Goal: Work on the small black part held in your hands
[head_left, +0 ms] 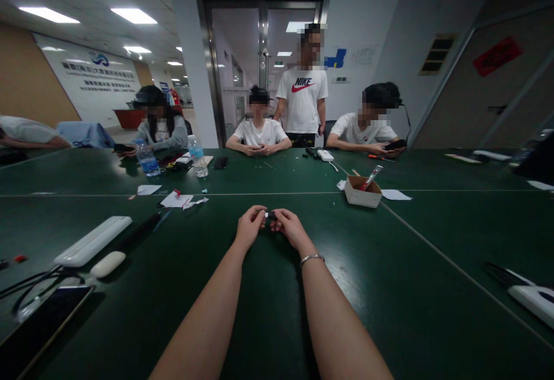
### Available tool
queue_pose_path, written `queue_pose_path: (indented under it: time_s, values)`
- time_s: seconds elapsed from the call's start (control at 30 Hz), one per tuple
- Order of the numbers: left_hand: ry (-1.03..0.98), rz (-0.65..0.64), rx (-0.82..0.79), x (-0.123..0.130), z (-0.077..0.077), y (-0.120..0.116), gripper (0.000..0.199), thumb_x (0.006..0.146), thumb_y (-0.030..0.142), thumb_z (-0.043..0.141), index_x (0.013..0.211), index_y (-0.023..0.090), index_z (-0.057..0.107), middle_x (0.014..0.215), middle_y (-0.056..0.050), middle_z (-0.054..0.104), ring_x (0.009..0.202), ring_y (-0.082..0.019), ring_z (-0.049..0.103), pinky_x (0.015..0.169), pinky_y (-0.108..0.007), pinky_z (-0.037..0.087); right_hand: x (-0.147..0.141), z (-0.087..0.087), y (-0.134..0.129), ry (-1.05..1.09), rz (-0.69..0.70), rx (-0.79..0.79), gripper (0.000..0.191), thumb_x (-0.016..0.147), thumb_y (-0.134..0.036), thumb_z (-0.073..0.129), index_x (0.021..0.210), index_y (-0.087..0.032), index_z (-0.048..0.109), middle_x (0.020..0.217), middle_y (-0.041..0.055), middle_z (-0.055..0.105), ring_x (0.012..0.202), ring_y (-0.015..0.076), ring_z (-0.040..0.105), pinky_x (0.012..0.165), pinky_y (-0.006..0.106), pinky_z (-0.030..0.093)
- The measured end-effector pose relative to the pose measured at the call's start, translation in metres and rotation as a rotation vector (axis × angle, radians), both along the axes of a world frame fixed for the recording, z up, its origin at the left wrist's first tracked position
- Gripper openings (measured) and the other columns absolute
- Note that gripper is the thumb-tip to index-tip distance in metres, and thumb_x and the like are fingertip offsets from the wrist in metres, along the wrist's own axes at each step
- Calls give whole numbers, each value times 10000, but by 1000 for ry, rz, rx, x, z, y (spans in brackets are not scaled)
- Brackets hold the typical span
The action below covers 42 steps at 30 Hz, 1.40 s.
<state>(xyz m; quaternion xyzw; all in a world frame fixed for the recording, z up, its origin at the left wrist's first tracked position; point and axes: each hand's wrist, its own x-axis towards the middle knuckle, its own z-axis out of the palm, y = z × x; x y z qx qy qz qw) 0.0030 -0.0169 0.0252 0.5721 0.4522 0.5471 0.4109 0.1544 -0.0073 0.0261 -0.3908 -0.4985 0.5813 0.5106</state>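
Note:
Both my hands meet over the green table (277, 287), holding a small dark object with a silvery end (270, 215) between them. My left hand (251, 225) pinches the silvery end on the left. On the right, the dark end sits in the closed fingers of my right hand (289, 227), and a metal bangle (312, 260) circles that wrist. The object is too small to identify.
A small cardboard box (363, 196) with a tube in it stands ahead to the right. Water bottles (198, 157), paper scraps (176, 200), a white power strip (95, 241), a mouse (108, 264) and a phone (45, 325) lie leftward. Several people are across the table.

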Motion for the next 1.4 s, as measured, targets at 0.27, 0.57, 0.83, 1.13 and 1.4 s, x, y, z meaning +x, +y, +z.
queue_pose_path:
  time_s: [0.27, 0.57, 0.83, 1.13, 1.4]
  values:
    - [0, -21, -7, 0, 4, -3, 270, 782, 399, 588, 927, 181, 655, 750, -14, 623, 669, -125, 588, 621, -244, 502, 1, -1, 0, 1, -3, 19, 411, 686, -523, 674, 867, -159, 618, 568, -5, 608, 502, 120, 555, 513, 251, 394]
    - [-53, -24, -50, 0, 1, 1, 279, 749, 382, 637, 906, 152, 668, 819, -56, 654, 724, -140, 612, 684, -282, 524, 0, 0, -1, 16, -8, 16, 389, 684, -513, 679, 852, -167, 618, 565, -12, 602, 493, 114, 544, 508, 250, 400]
    - [4, -6, 15, -1, 4, -1, 246, 785, 381, 590, 896, 172, 660, 760, -27, 625, 658, -119, 577, 600, -228, 486, 0, 1, -1, 2, 2, 13, 402, 673, -507, 691, 870, -163, 623, 569, -10, 609, 496, 115, 546, 516, 250, 410]
    - [-13, 10, -29, 1, 3, 1, 248, 727, 345, 633, 874, 153, 684, 715, -28, 639, 630, -121, 576, 603, -241, 482, 0, 0, 0, 17, -6, 21, 401, 665, -518, 695, 844, -167, 624, 560, -11, 602, 489, 114, 542, 503, 247, 404]
    - [-34, 13, -6, 0, 5, -2, 278, 749, 374, 634, 934, 168, 664, 769, -35, 648, 678, -131, 595, 611, -241, 489, 0, 0, 0, 7, -2, 14, 386, 676, -495, 695, 863, -166, 626, 570, -5, 609, 499, 117, 548, 509, 245, 403]
